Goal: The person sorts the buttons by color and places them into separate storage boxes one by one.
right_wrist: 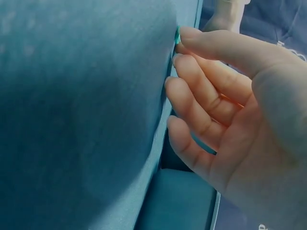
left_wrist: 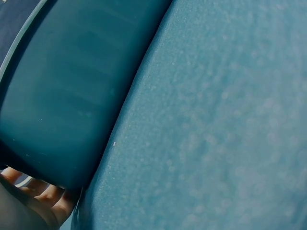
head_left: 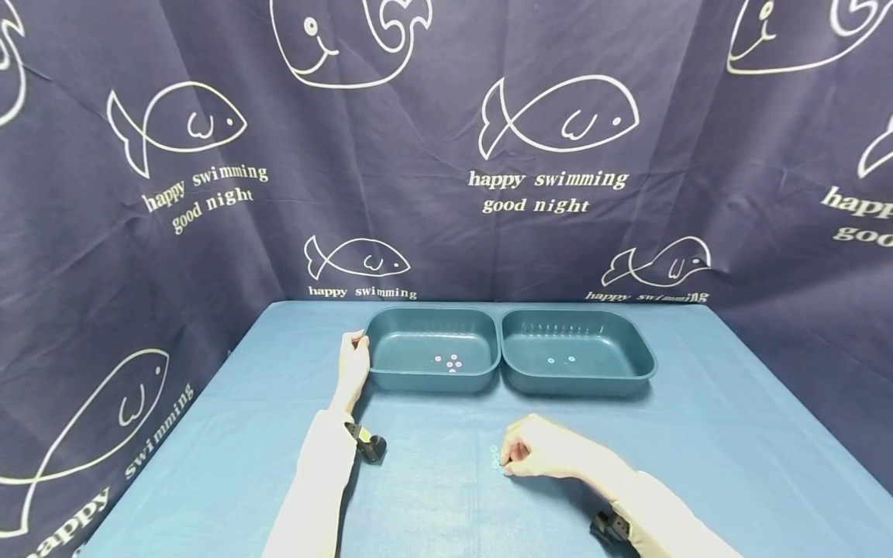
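Note:
My left hand (head_left: 354,363) grips the left end of a dark teal tub (head_left: 432,380), its thumb near the rim. The left wrist view shows that hand's fingers (left_wrist: 50,195) against the tub's end wall. Low over the table, my right hand (head_left: 540,449) pinches a small round turquoise piece (right_wrist: 177,36) between thumb and index finger. Its other fingers are loosely curled. Several similar turquoise pieces (head_left: 494,451) lie beside the fingertips, partly hidden by the hand. Inside the left tub are several small pinkish round pieces (head_left: 454,357).
A second teal tub (head_left: 579,384) stands against the right end of the first, with two small light-blue pieces (head_left: 561,359) on its floor. Both tubs stand toward the back of the blue-covered table (head_left: 418,480). Behind hangs a dark curtain (head_left: 446,139) with fish drawings.

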`<state>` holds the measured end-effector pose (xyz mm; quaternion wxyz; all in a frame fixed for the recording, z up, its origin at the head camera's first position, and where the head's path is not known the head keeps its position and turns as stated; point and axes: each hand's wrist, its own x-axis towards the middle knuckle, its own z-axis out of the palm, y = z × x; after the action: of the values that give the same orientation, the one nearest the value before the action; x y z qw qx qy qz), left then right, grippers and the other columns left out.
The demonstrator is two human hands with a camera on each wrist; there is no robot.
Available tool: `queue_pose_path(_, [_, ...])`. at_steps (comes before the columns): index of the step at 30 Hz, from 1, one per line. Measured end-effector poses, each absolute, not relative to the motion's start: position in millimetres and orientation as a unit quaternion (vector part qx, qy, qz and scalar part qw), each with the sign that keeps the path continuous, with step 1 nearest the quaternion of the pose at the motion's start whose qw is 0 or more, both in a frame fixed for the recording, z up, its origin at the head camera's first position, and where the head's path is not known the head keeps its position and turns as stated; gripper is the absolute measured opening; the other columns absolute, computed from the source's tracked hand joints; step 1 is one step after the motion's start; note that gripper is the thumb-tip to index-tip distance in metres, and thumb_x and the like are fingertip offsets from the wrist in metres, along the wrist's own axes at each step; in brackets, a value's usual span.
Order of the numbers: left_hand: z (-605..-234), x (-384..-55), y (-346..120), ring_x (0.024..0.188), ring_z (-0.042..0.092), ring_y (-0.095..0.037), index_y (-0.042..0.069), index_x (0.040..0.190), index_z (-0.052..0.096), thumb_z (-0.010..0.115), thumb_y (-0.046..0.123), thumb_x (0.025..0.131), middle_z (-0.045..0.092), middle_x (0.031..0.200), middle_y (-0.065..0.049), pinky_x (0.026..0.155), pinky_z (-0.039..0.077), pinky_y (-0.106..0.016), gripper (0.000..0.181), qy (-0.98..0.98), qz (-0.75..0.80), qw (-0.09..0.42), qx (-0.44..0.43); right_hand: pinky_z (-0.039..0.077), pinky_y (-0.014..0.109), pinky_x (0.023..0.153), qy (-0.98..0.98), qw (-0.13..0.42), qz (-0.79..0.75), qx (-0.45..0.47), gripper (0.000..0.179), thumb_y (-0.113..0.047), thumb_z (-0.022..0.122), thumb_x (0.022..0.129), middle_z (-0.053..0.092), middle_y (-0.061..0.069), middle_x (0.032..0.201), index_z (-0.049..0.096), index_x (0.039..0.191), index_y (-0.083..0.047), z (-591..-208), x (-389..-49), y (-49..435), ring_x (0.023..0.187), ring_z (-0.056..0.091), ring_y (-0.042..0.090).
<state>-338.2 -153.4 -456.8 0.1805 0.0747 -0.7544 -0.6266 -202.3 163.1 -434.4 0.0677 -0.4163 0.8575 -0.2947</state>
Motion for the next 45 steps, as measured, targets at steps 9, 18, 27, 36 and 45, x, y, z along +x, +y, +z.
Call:
queue_pose_path(9, [-457.9, -337.9, -154.1, 0.110, 0.048, -0.036, -0.007, 0.117, 0.045, 0.041, 0.008, 0.096, 0.051, 0.115, -0.027, 0.098, 0.034, -0.046, 0.026, -0.754, -0.626, 0.185, 0.071, 0.036, 0.007, 0.056, 0.878, -0.002, -0.201, -0.435, 0.008, -0.013, 0.072, 0.071, 0.055, -0.015, 0.064, 0.068, 0.068, -0.020, -428.9, -199.4, 156.7, 0.059, 0.040, -0.010])
queue_pose_path(18, [-458.3, -335.6, -154.1, 0.108, 0.049, -0.037, -0.007, 0.116, 0.045, 0.041, 0.008, 0.096, 0.052, 0.113, -0.027, 0.096, 0.035, -0.045, 0.026, -0.756, -0.623, 0.188, 0.066, 0.038, 0.007, 0.058, 0.877, -0.005, -0.218, -0.428, 0.006, -0.014, 0.071, 0.070, 0.057, -0.013, 0.066, 0.067, 0.070, -0.019, -431.9, -199.8, 156.4, 0.060, 0.044, -0.009])
queue_pose_path(27, [-457.6, -335.6, -153.9, 0.108, 0.048, -0.036, -0.007, 0.116, 0.045, 0.040, 0.007, 0.096, 0.051, 0.113, -0.027, 0.096, 0.035, -0.046, 0.025, -0.756, -0.624, 0.188, 0.062, 0.040, 0.012, 0.059, 0.873, 0.011, -0.258, -0.414, 0.006, -0.017, 0.071, 0.074, 0.055, -0.015, 0.068, 0.065, 0.074, -0.019, -431.5, -201.1, 158.9, 0.062, 0.047, -0.005])
queue_pose_path(36, [-456.3, -335.4, -153.7, 0.109, 0.048, -0.038, -0.008, 0.117, 0.045, 0.040, 0.008, 0.096, 0.051, 0.114, -0.028, 0.097, 0.035, -0.046, 0.026, -0.754, -0.627, 0.187, 0.063, 0.040, 0.012, 0.060, 0.863, -0.015, -0.274, -0.425, 0.004, -0.019, 0.069, 0.076, 0.057, -0.012, 0.068, 0.065, 0.077, -0.019, -427.8, -204.1, 161.7, 0.064, 0.048, -0.003])
queue_pose_path(45, [-456.8, -335.5, -153.0, 0.107, 0.048, -0.036, -0.008, 0.116, 0.045, 0.041, 0.007, 0.096, 0.051, 0.113, -0.027, 0.094, 0.036, -0.045, 0.025, -0.753, -0.627, 0.191, 0.067, 0.041, 0.012, 0.059, 0.860, -0.066, -0.285, -0.418, 0.008, -0.015, 0.070, 0.074, 0.055, -0.011, 0.067, 0.065, 0.079, -0.019, -420.1, -211.5, 169.5, 0.063, 0.050, -0.003])
